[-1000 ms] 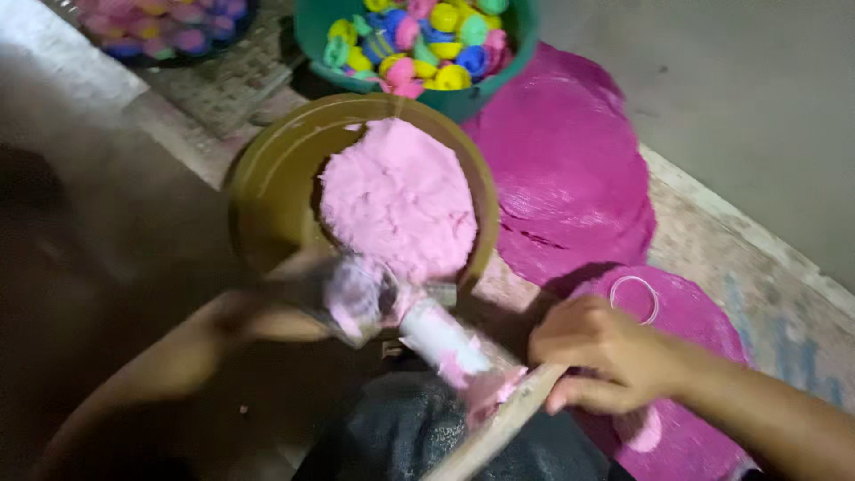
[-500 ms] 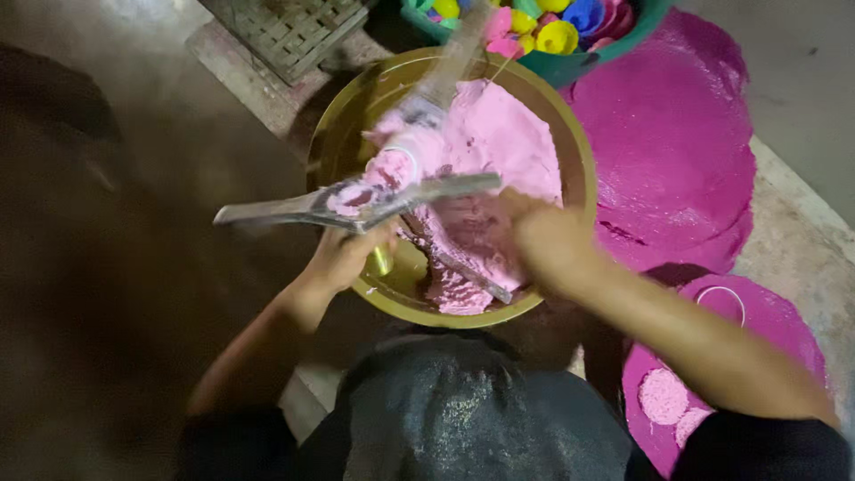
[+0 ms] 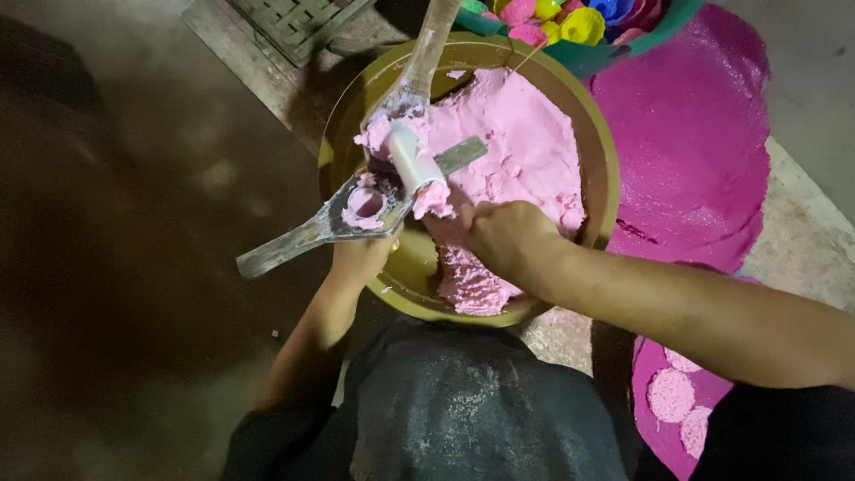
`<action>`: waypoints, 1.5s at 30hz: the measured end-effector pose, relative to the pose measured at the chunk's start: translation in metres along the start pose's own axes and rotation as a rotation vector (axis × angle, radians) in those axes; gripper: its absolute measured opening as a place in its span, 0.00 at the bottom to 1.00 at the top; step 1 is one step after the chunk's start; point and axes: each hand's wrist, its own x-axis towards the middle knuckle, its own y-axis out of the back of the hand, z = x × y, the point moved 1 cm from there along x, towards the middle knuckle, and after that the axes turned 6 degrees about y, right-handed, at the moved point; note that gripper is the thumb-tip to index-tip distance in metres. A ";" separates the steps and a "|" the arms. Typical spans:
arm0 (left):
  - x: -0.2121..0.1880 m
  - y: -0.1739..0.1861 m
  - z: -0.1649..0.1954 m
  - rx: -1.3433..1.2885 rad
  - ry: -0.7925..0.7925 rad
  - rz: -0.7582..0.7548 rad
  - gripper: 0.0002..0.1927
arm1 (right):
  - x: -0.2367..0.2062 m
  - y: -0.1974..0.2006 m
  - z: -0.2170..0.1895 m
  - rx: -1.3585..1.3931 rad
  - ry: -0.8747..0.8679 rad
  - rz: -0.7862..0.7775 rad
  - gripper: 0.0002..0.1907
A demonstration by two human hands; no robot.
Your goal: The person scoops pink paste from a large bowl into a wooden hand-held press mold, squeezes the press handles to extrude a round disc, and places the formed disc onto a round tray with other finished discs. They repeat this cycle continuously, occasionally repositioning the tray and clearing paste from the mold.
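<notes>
1. One wide, round, olive-yellow bowl [image 3: 598, 151] is sitting on the ground just ahead of the person's knees, w/ a heap of soft pink paste [image 3: 525, 151] filling most of its right side.
2. Left hand [image 3: 361, 256] is reaching up from below at the bowl's near-left rim, fingers closing around the underside of a flat grey metal press-mould w/ a round ring opening [image 3: 361, 212]; the ring is holding a plug of pink paste.
3. The mould's long grey handle is sticking out left over the dark floor, its other end lying across the paste.
4. Right hand [image 3: 499, 236] is resting on the paste inside the bowl, fingers curling into a lump of it, just beside the mould ring; fingertips mostly hidden.
5. A white cylinder plunger [image 3: 414, 158] on a pale, paste-smeared lever arm [image 3: 429, 44] is slanting down from top centre and standing over the ring.
6. Teal tub [image 3: 570, 40] of small coloured cups is sitting behind the bowl, touching its far rim.
7. Magenta sheet [image 3: 686, 151] is lying on the ground to the right; round pink pressed discs [image 3: 670, 395] are lying on another magenta sheet at lower right.
8. Woven mat [image 3: 285, 22] is lying at top left.
</notes>
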 end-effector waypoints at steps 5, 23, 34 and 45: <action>-0.005 0.004 0.007 0.019 -0.081 0.013 0.06 | -0.007 -0.017 -0.018 -0.116 0.078 0.037 0.34; -0.003 -0.007 0.042 0.193 -0.285 0.029 0.08 | -0.151 -0.062 -0.003 1.042 0.074 0.244 0.40; -0.028 -0.034 0.111 0.534 -0.499 -0.145 0.31 | -0.178 0.068 0.031 0.536 -0.246 0.285 0.17; -0.024 -0.018 0.086 0.598 -0.127 -0.253 0.16 | -0.191 0.074 -0.021 0.055 -0.285 0.507 0.19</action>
